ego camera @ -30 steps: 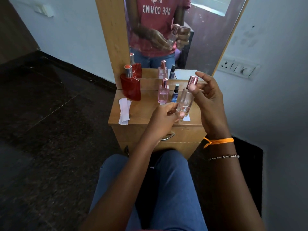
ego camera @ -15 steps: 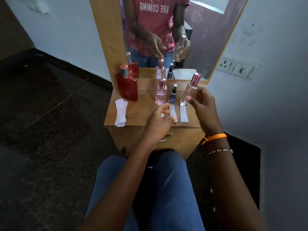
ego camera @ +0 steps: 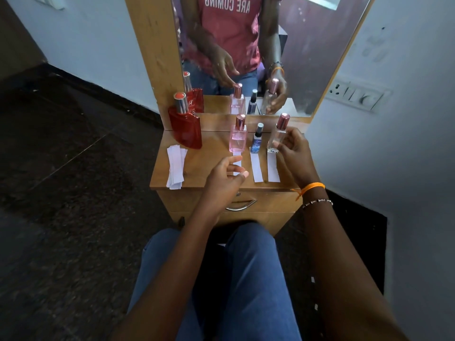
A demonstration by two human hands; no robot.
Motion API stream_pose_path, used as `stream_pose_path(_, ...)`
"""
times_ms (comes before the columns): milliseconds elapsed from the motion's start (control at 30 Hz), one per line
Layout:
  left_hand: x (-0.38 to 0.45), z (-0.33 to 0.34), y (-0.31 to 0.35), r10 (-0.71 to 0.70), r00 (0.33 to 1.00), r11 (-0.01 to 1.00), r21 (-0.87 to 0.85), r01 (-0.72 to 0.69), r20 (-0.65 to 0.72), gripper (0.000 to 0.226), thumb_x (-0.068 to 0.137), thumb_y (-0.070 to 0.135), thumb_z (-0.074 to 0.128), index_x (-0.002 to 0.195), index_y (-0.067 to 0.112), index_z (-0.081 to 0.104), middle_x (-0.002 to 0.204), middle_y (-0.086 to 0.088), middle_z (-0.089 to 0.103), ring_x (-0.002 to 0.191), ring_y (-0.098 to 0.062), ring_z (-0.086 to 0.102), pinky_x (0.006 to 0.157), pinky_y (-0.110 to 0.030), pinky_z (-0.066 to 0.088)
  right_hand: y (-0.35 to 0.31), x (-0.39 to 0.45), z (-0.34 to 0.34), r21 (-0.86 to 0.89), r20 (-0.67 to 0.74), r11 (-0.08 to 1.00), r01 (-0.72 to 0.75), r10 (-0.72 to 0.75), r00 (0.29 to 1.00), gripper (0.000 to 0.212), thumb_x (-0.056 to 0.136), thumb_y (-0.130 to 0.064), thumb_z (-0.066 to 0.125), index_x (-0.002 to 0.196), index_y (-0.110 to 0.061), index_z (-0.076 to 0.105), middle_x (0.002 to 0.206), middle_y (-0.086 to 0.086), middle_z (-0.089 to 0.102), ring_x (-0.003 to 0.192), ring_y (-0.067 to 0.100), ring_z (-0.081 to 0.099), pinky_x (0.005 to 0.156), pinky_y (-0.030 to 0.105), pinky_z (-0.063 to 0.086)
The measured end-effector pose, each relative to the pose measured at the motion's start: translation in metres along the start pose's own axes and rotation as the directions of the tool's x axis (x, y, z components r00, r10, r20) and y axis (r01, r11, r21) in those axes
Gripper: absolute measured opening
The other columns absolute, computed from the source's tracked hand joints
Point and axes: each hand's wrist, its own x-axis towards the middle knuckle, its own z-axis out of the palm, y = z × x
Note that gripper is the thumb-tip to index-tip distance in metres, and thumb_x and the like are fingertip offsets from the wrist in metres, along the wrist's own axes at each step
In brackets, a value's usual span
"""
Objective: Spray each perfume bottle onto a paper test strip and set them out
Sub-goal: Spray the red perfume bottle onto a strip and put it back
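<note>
On the wooden dressing table [ego camera: 211, 153] stand a red bottle [ego camera: 186, 127] at the left, a pink bottle [ego camera: 237, 137], a small blue bottle [ego camera: 257, 141] and a clear bottle [ego camera: 277, 136] with a pink cap. My right hand [ego camera: 294, 151] is wrapped around the clear bottle, which stands upright at the far end of a white strip [ego camera: 273, 167]. A second strip [ego camera: 256, 168] lies before the blue bottle, a third strip [ego camera: 237, 163] before the pink one. My left hand [ego camera: 226, 178] hovers over that third strip with fingers apart, holding nothing.
A stack of unused white strips [ego camera: 175, 168] lies at the table's left front. A mirror [ego camera: 246, 52] rises behind the bottles and reflects them. A switch panel [ego camera: 354, 97] is on the right wall. A drawer handle [ego camera: 241, 206] sits below the tabletop. My knees are just before the table.
My right hand has brought the clear bottle down from the air onto the table behind the rightmost strip. My left hand let go of it and moved over the pink bottle's strip.
</note>
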Motion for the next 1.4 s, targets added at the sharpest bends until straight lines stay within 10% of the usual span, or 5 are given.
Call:
stream_pose_path(367, 0.000, 0.004, -0.001, -0.010, 1.000, 1.000, 0.022, 0.010, 0.017, 0.031, 0.091, 0.018, 0.056, 0.121, 0.027, 0.054, 0.110, 0.004, 0.060, 0.103, -0.014, 0.060, 0.076, -0.021, 0.050, 0.012, -0.001, 0.000, -0.023, -0.006, 0.999, -0.040, 0.040, 0.999, 0.040, 0.090, -0.002, 0.058, 0.128, -0.009, 0.051, 0.125, 0.004, 0.059, 0.115, 0.014, 0.057, 0.098, 0.026, 0.049)
stream_pose_path(600, -0.007, -0.001, 0.002, 0.015, 1.000, 0.998, 0.063, -0.016, 0.010, 0.025, 0.092, 0.016, 0.055, 0.115, 0.025, 0.061, 0.106, 0.008, 0.060, 0.097, -0.007, 0.058, 0.070, -0.014, 0.045, -0.007, -0.045, 0.013, 0.084, -0.425, 0.996, -0.013, 0.047, 0.904, 0.015, 0.090, -0.004, 0.055, 0.102, -0.013, 0.059, 0.091, -0.006, 0.059, 0.086, 0.011, 0.057, 0.075, 0.018, 0.047)
stream_pose_path(933, -0.002, -0.066, -0.020, 0.232, 0.832, 0.960, 0.259, -0.111, -0.503, 0.027, 0.087, -0.003, 0.052, 0.101, 0.015, 0.066, 0.110, -0.003, 0.058, 0.092, -0.011, 0.055, 0.074, -0.013, 0.041, -0.038, -0.078, 0.101, 0.080, 0.011, 0.991, -0.103, 0.103, 0.995, 0.026, 0.087, -0.003, 0.057, 0.075, -0.025, 0.056, 0.073, -0.009, 0.058, 0.073, 0.016, 0.056, 0.069, 0.031, 0.047)
stream_pose_path(1400, 0.004, -0.097, -0.053, 0.111, 0.934, 0.903, 0.427, 0.047, -0.338, 0.044, 0.084, 0.004, 0.063, 0.127, 0.012, 0.057, 0.120, -0.014, 0.051, 0.108, -0.027, 0.057, 0.090, -0.031, 0.045, -0.061, -0.065, 0.172, -0.109, 0.062, 0.978, -0.180, 0.187, 0.980, 0.008, 0.076, -0.005, 0.063, 0.081, -0.010, 0.059, 0.084, 0.014, 0.068, 0.083, 0.030, 0.064, 0.074, 0.048, 0.053)
